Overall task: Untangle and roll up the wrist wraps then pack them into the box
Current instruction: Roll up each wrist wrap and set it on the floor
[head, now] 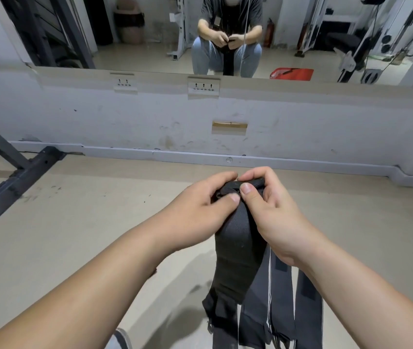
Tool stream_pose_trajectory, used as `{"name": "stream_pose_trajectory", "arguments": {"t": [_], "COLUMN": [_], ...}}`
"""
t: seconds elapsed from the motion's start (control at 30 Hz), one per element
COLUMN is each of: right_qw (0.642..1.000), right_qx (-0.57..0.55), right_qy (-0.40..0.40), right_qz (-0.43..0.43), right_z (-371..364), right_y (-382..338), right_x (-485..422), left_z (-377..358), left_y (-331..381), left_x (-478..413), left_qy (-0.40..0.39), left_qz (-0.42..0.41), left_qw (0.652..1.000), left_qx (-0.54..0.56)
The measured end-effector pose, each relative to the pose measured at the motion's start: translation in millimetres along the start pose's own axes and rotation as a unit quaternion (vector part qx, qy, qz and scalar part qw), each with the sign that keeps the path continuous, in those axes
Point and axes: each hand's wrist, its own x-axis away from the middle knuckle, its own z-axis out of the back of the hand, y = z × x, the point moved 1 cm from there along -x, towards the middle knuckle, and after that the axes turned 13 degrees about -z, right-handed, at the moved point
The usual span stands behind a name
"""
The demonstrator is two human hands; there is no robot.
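Step in hand, by look of it: starting roll on one black wrap [238, 248]. Left hand [200, 205] and right hand [273, 210] meet at wrap's top end, thumbs and forefingers pinching folded tip; each grip closed tight on fabric, nothing else held. Wrap held in air over floor [74, 235], rest hangs down between forearms. Grey straps [281, 298] dangle under right wrist; tangled or not, cannot tell. Next likely: turn tip over itself, feed hanging length up evenly, hold tension. Box not clearly seen; red thing [291, 73] in mirror [150, 34] may be it
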Motion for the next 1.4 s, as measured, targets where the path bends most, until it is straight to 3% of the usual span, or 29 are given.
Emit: {"name": "stream_pose_trajectory", "arguments": {"t": [0.1, 0.23, 0.37, 0.57, 0.73, 0.87, 1.0, 1.13, 1.23, 1.33, 1.4], "right_qw": [1.0, 1.0, 0.995, 0.995, 0.994, 0.984, 0.987, 0.996, 0.994, 0.99, 0.987], "right_qx": [0.012, 0.021, 0.101, -0.011, 0.037, 0.121, 0.115, 0.056, 0.075, 0.084, 0.095], "right_qy": [-0.008, -0.006, 0.009, 0.055, 0.08, 0.128, 0.113, 0.071, 0.066, 0.097, 0.102], "right_qz": [0.0, 0.002, 0.006, -0.083, -0.063, -0.019, -0.021, 0.007, 0.041, 0.065, 0.078], "right_z": [1, 2, 3, 3, -2, -7, -10, -1, 3, 5, 6], "right_y": [-4, -6, -3, -9, -3, 8, 14, -3, -8, -7, -7], "right_x": [2, 2, 1, 0, 1, 6, 9, 9, 12, 12, 10], "left_z": [3, 4, -3, -7, -15, -21, -23, -19, -17, -18, -16], "left_y": [1, -1, -6, -7, -5, -8, -8, -8, -4, 0, 5], "left_x": [0, 0, 4, 2, 3, 5, 5, 3, 2, 2, 0], "left_qy": [0.018, 0.007, 0.013, 0.038, 0.08, 0.075, 0.078, 0.125, 0.148, 0.159, 0.163], "left_qz": [0.036, 0.052, 0.049, 0.002, -0.019, -0.034, -0.061, -0.133, -0.149, -0.092, -0.008], "left_qw": [0.998, 0.997, 0.999, 0.999, 0.997, 0.992, 0.979, 0.972, 0.973, 0.982, 0.976], "left_qx": [0.054, 0.055, 0.018, -0.022, 0.012, -0.091, -0.18, -0.147, -0.098, 0.046, 0.141]}}
